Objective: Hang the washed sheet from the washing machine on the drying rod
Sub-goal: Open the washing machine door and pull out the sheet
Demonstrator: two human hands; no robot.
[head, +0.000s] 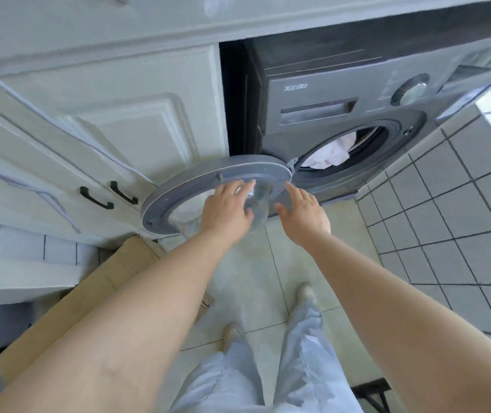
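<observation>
A grey front-loading washing machine (327, 93) stands under a counter, its round door (208, 180) swung wide to the left. Inside the drum lies the white washed sheet (332, 155), bunched up. My left hand (226, 208) rests with straight fingers on the clear bulge of the door glass. My right hand (302, 213) hovers beside it, fingers relaxed and spread, holding nothing, just below the drum opening. No drying rod is in view.
White cabinet doors (104, 138) with black handles (96, 199) stand left of the machine, one swung outward. A cardboard box (89, 296) lies on the floor at the left. A tiled wall (461, 204) runs along the right. My feet stand on pale floor tiles (268, 293).
</observation>
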